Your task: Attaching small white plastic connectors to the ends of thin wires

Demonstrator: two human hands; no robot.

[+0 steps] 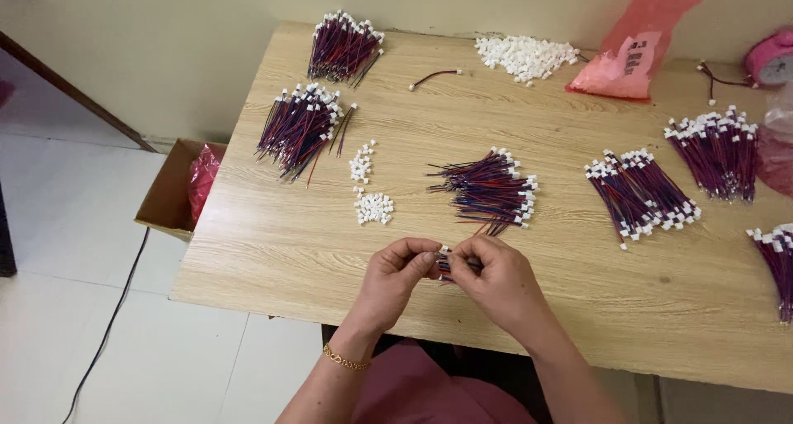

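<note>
Both hands meet just above the near edge of the pale wood-grain surface [330, 250]: the left hand [395, 277] and the right hand [498, 282] each pinch, fingertips closed, one end of a short red-and-blue wire lead with a small white plug [445, 263], held between them and clear of the wood. A gold chain bracelet [345, 360] circles the left wrist. Beyond the hands, the surface carries many things. A translucent pink plastic bag [640, 40] leans at the far right edge. An open brown cardboard box [169, 188] sits on the white tiled floor [58, 226] to the left. Bundles of finished red-and-blue leads lie fanned out: two bundles at the far left [301, 128], one loose bundle in the middle [489, 188] just beyond the hands, and more bundles to the right [640, 192]. A heap of loose white plastic plugs [524, 56] lies at the far edge, and a smaller cluster of white plugs [372, 207] sits left of the middle bundle.
</note>
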